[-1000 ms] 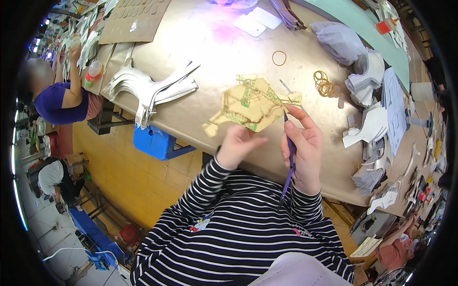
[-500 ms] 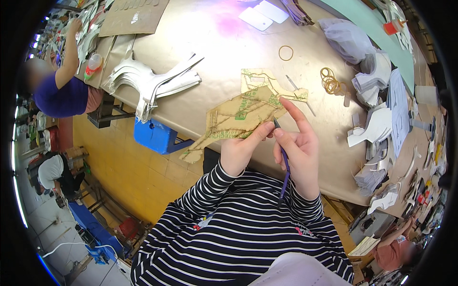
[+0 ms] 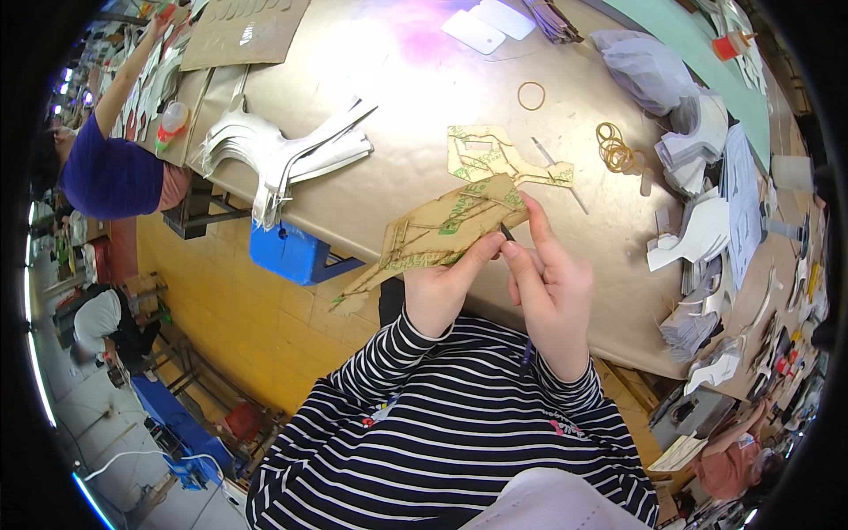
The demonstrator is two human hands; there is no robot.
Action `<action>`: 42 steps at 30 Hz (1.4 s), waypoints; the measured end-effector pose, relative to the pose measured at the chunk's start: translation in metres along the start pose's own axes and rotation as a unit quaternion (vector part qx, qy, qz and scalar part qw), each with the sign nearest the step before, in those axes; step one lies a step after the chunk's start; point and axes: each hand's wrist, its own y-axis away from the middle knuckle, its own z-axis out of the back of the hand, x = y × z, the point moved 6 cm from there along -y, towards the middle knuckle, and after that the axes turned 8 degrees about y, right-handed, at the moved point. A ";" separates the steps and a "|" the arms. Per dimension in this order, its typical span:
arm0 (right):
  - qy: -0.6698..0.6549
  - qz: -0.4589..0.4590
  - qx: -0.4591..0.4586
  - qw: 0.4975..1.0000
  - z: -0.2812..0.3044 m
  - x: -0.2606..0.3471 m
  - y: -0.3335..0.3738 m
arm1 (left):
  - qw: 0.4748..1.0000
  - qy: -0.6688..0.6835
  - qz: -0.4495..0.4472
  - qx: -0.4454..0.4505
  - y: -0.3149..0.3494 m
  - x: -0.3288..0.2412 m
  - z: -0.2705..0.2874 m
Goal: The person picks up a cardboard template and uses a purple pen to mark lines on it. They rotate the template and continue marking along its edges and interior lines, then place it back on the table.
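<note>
My left hand [image 3: 440, 287] is closed on the lower edge of a tan pattern piece [image 3: 433, 228] with green print and dark lines, its thumb on top. The piece is tilted above the table's near edge, and a narrow strip of it points down to the left. My right hand [image 3: 558, 287] pinches a slim purple pen [image 3: 527, 356], most of it hidden by the fingers. Its dark tip meets the piece beside my left thumb. My right index finger touches the piece's right end. Beyond lies a similar pattern piece [image 3: 481, 159], with a thin silver pen [image 3: 555, 162] across its right end.
Stacked white cut pieces [image 3: 256, 150] lie on the table at left. Rubber bands [image 3: 614, 148] lie right of centre, near a plastic bag [image 3: 645, 71] and more white stacks [image 3: 693, 146]. A blue stool [image 3: 287, 252] stands below the left edge. A co-worker [image 3: 110, 177] is at far left.
The pattern piece in my hands has tipped to a steeper angle. The pen has turned, so its barrel is now mostly behind my right hand. The co-worker's arm reaches farther away.
</note>
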 end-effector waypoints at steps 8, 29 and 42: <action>0.055 0.035 -0.039 0.997 -0.001 0.008 0.001 | 0.995 0.063 -0.036 -0.061 0.007 0.002 -0.003; -0.225 -0.147 0.072 0.961 -0.005 0.002 -0.003 | 0.997 0.068 -0.018 -0.019 0.006 0.009 -0.007; -0.157 -0.080 0.010 0.984 -0.012 -0.006 0.001 | 0.939 -0.223 -0.257 -0.050 0.012 -0.018 -0.011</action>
